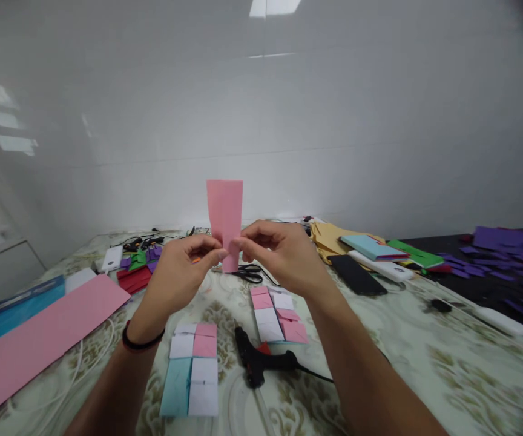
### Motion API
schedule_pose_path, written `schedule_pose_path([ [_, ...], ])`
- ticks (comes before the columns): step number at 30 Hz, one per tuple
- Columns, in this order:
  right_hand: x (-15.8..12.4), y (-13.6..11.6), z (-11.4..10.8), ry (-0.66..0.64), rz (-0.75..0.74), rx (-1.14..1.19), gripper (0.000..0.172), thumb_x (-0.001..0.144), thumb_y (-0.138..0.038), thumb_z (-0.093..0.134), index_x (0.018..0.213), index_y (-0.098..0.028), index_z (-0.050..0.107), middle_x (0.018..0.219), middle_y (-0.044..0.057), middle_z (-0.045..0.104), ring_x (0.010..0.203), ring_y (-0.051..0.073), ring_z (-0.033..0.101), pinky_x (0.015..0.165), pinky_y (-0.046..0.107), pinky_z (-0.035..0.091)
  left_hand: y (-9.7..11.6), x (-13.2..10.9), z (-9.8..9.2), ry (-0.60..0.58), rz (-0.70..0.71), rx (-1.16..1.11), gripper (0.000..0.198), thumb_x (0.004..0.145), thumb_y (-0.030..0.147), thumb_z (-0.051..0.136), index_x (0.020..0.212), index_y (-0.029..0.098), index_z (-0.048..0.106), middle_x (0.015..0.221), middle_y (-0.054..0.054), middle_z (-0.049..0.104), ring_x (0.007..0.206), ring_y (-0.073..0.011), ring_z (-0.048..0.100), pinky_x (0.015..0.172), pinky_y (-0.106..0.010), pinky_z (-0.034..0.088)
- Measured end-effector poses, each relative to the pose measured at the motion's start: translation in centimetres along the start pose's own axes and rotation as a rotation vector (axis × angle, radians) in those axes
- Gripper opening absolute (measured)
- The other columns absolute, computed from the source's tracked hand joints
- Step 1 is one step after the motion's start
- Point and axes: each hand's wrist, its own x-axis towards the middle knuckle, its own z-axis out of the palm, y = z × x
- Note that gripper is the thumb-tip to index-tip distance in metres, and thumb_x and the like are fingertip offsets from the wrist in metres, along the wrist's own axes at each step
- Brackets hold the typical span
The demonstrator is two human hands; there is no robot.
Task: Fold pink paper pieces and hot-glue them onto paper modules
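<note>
Between my two hands a strip of pink paper stands upright above the table, wider at its top and with a crease down it. My left hand pinches its lower left edge between thumb and fingertips. The lower right edge is pinched by my right hand. Below lie two folded paper pieces: a white, pink and light blue one on the left and a white and pink one on the right. A black glue gun rests between them. Black-handled scissors lie behind the strip.
At left are a large pink sheet, a blue packet and red folded paper. On the right lie a black phone, a white power strip, yellow paper and purple pieces. Cables cross the patterned tablecloth.
</note>
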Motion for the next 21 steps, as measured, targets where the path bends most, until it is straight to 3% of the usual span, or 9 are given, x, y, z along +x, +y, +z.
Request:
schedule_pose_path([
  [3,0.02,0.07,0.09,-0.051,0.042,-0.006,0.018,0.087,-0.03,0.074,0.076,-0.016,0.075,0.068,0.001,0.073,0.06,0.013,0.065,0.06,0.025,0.05,0.01,0.01,-0.1,0.008,0.007,0.017,0.016,0.09,0.032,0.073,0.079,0.019,0.072,0.078,0.0,0.07,0.072,-0.0162,0.061,0.07,-0.029,0.046],
  [8,0.07,0.18,0.05,-0.019,0.01,-0.031,0.016,0.089,-0.028,0.07,0.078,-0.017,0.075,0.068,0.001,0.073,0.06,0.013,0.064,0.06,0.026,0.049,-0.01,-0.04,-0.07,-0.057,-0.009,0.004,0.016,0.09,0.033,0.072,0.082,0.019,0.071,0.077,0.0,0.069,0.072,-0.0164,0.061,0.068,-0.029,0.044],
  [12,0.09,0.11,-0.08,-0.071,0.051,-0.024,0.016,0.088,-0.028,0.07,0.077,-0.017,0.075,0.068,0.002,0.073,0.061,0.013,0.065,0.059,0.025,0.049,-0.18,0.0,0.13,-0.022,0.046,0.065,0.018,0.094,0.031,0.067,0.08,0.019,0.066,0.078,0.0,0.067,0.073,-0.0164,0.059,0.071,-0.029,0.044],
  [21,0.23,0.79,0.19,0.047,-0.002,0.076,0.018,0.091,-0.033,0.072,0.081,-0.017,0.073,0.068,0.001,0.072,0.063,0.013,0.066,0.064,0.027,0.053,0.12,0.14,0.38,-0.016,0.072,0.041,0.013,0.096,0.028,0.062,0.086,0.02,0.063,0.085,-0.001,0.068,0.08,-0.0175,0.06,0.074,-0.029,0.044],
])
